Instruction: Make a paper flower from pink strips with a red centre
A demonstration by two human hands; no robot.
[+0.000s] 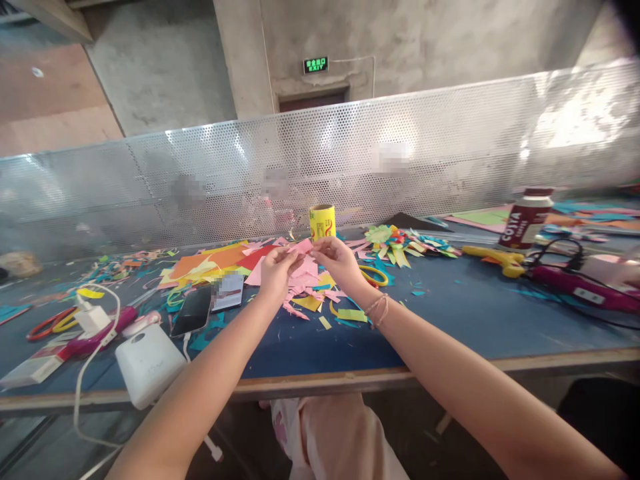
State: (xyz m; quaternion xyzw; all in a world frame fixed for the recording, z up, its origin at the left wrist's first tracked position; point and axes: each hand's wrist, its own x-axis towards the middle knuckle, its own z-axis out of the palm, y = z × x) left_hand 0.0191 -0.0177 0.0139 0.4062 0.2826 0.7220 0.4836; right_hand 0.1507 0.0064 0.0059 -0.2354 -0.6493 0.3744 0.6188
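Though between hands [276,268], pink paper [303,246] indistinct

The wall [425,47] is grey concrete, with a paler pillar [245,60] and a brownish section [55,83] at far left. A lit green exit sign [315,65] hangs above a dark doorway [313,101], a thin cable [350,61] running right from the sign, then down. Behind the blue-topped table [450,320], a perforated metal screen [320,147] catches bright glare at right. The floor [245,427] looks dark
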